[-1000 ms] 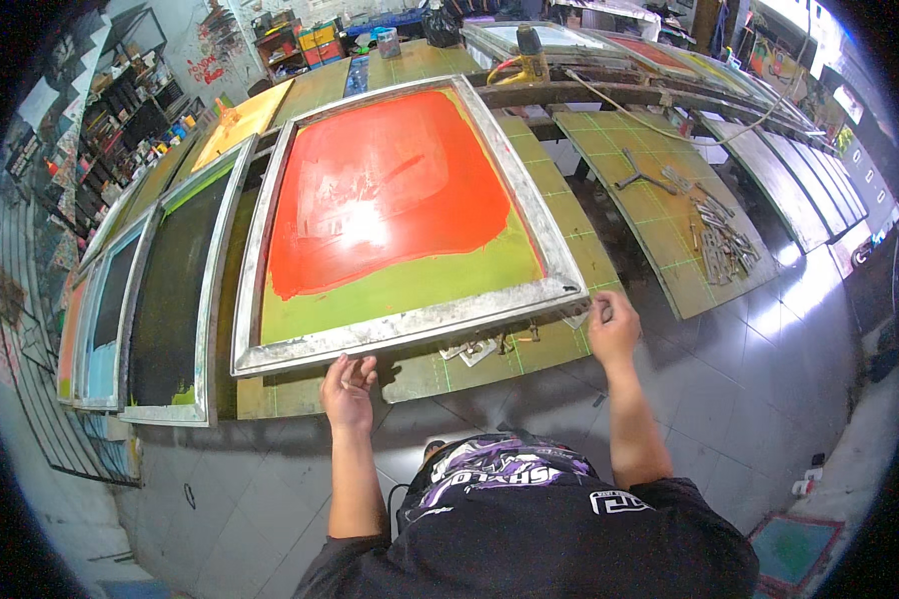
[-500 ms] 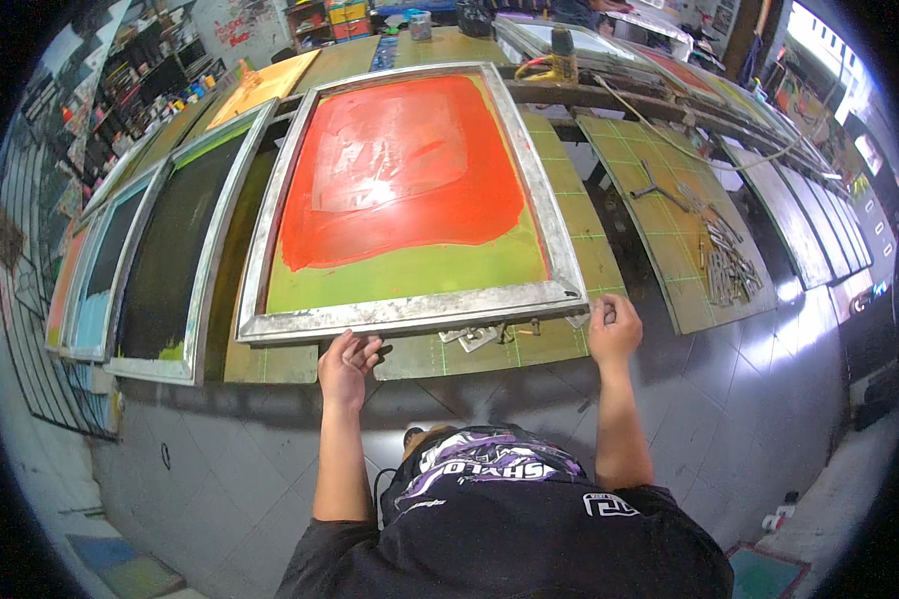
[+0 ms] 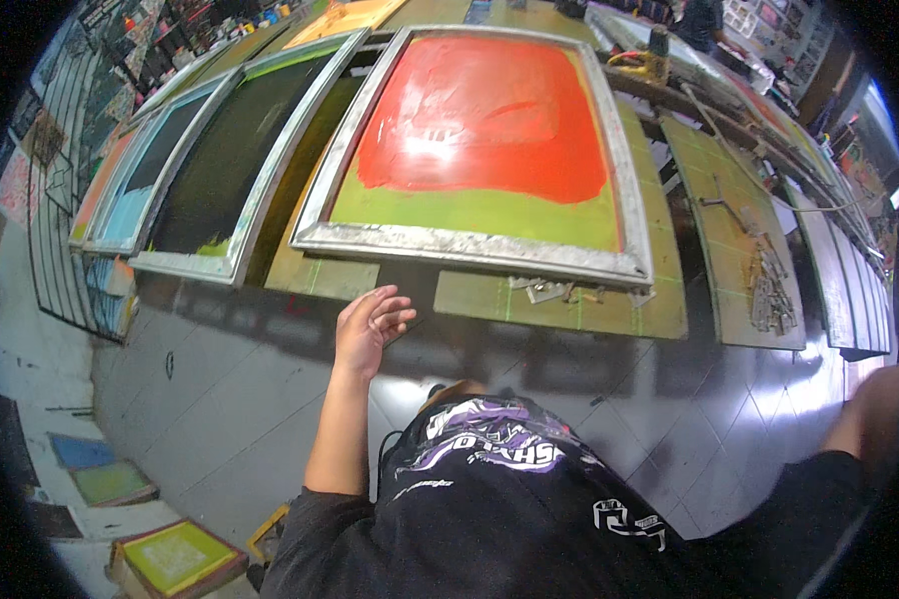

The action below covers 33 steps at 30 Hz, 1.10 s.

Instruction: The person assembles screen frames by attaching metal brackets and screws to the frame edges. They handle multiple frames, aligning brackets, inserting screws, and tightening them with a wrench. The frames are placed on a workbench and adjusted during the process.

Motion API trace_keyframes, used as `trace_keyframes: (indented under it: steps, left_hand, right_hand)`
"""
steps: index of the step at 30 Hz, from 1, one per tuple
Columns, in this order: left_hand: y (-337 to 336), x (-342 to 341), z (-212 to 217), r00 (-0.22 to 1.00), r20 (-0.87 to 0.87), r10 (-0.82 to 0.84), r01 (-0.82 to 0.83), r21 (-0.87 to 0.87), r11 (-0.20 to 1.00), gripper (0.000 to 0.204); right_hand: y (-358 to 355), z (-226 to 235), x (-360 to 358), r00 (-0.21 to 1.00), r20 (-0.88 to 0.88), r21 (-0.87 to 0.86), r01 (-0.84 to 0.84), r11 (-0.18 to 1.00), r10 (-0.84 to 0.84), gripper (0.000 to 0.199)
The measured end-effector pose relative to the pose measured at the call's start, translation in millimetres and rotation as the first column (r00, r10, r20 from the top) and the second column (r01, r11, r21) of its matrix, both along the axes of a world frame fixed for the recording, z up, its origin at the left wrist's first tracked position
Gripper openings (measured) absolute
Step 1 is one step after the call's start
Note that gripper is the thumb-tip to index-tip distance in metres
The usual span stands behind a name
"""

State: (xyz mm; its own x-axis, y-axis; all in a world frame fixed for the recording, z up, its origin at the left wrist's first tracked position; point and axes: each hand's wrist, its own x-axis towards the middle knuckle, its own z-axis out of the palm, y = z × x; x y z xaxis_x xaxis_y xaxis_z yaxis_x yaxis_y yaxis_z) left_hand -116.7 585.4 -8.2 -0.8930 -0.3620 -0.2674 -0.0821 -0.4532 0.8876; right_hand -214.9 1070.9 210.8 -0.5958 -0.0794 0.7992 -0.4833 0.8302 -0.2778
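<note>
Both your hands have come off the metal-framed printing screen (image 3: 489, 150), which lies flat on the green table (image 3: 569, 304), its mesh coated red over green. Your left hand (image 3: 368, 324) hovers open, fingers spread, just short of the frame's near edge. Your right hand (image 3: 874, 399) is swung wide right, too blurred to tell its state.

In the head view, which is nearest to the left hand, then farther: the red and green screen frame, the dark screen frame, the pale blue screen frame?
1. Red and green screen frame, just above the left hand.
2. Dark screen frame, upper left.
3. Pale blue screen frame, far left.
</note>
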Motion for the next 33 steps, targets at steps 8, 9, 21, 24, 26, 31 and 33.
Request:
trace_keyframes:
  steps: [8, 9, 21, 24, 26, 31, 33]
  left_hand:
    - [-31.3, 75.7, -25.9, 0.989, 0.048, 0.142, -0.14, -0.035, 0.99, 0.036]
    - [-41.1, 89.5, -29.8, 0.984, 0.055, 0.171, -0.17, -0.038, 0.985, 0.036]
    - [-161.4, 277.1, -52.9, 0.725, 0.143, 0.673, -0.687, 0.081, 0.723, 0.031]
    - [-211.9, 324.2, -69.3, 0.644, 0.137, 0.752, -0.761, 0.015, 0.649, 0.032]
    - [-250.0, 360.3, -65.7, 0.582, 0.172, 0.795, -0.801, -0.042, 0.597, 0.033]
    - [-337.7, 427.1, -44.0, 0.442, 0.144, 0.885, -0.891, -0.043, 0.452, 0.032]
    - [-375.4, 438.1, -36.9, 0.421, 0.159, 0.893, -0.897, -0.074, 0.436, 0.033]
  right_hand:
    - [-100.4, -147.3, 1.5, 0.891, 0.441, 0.128, -0.186, 0.974, 0.112, 0.018]
    - [-111.0, -158.4, 0.7, 0.881, 0.46, 0.13, -0.189, 0.973, 0.11, 0.018]
    - [-255.9, -165.8, 7.6, 0.848, 0.511, 0.096, -0.221, 0.971, 0.142, 0.016]
    - [-299.1, -139.9, 15.7, 0.861, 0.485, 0.119, -0.239, 0.964, 0.154, 0.016]
    - [-346.4, -112.8, 19.1, 0.865, 0.459, 0.14, -0.295, 0.945, 0.202, 0.016]
    - [-498.1, -34.9, 26.6, 0.854, 0.348, 0.167, -0.463, 0.871, 0.387, 0.016]
    - [-554.4, -5.1, 30.7, 0.848, 0.295, 0.162, -0.499, 0.851, 0.441, 0.016]
